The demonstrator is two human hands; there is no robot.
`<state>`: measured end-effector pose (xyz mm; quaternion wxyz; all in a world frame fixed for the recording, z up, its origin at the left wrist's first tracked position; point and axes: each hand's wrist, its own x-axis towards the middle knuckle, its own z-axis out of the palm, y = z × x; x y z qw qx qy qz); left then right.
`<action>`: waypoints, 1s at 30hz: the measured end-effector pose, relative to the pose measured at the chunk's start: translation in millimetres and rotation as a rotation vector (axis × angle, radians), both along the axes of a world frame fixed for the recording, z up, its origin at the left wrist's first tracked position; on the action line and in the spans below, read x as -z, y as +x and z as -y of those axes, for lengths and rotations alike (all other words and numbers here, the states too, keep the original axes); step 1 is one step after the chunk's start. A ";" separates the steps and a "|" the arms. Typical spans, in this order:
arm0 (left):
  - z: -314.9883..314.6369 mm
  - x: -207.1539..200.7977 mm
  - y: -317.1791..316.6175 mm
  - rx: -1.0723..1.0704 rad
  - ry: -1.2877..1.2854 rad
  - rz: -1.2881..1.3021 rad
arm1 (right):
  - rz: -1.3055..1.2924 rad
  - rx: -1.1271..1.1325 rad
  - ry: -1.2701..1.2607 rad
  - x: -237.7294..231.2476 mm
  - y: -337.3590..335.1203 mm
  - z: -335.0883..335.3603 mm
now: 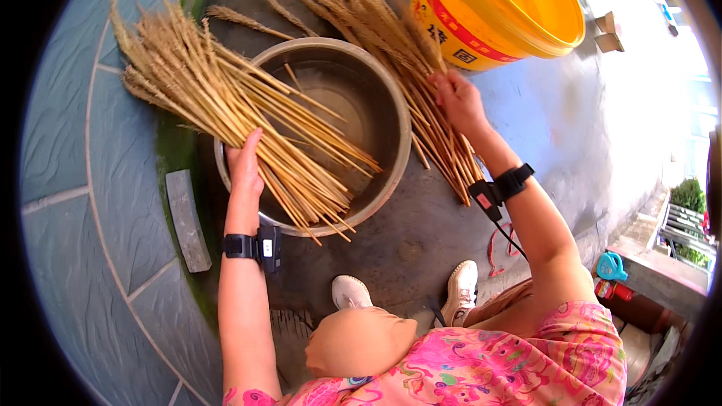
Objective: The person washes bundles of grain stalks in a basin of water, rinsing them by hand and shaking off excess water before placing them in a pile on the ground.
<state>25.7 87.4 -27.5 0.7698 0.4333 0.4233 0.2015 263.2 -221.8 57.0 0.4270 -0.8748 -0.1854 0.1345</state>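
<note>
A thick bundle of dried seed-headed stalks (248, 124) lies across a round metal basin (402, 135), its fluffy heads pointing to the upper left. My left hand (247, 169) grips the bundle from the side, thumb against the stalks and the other fingers mostly hidden underneath. Water seems to stand in the basin, with cut ends hanging over it. Right of the basin, a second pile of stalks (406, 68) rests on the ground. Over this pile my right hand (459, 101) is closed on a dried stalk, whose upper part is blurred.
Behind my right hand stands a big yellow bucket (496, 11) with a red band. A grey stone block (188, 218) lies left of the basin, beside blue-grey paving (64, 248). My white shoes (351, 292) are on the dark ground near the basin. A turquoise jug (611, 266) sits far right.
</note>
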 end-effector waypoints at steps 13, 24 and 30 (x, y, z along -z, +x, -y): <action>5.7 -19.2 1.3 0.041 0.056 -0.058 | 0.094 -0.292 0.248 25.5 -78.3 -225.4; 10.4 -24.0 2.0 0.019 -0.303 0.119 | -0.979 -0.498 0.142 65.7 -101.5 -221.2; 7.1 -25.6 1.2 0.024 -0.194 0.365 | -0.948 -0.666 0.305 48.8 -109.5 -202.3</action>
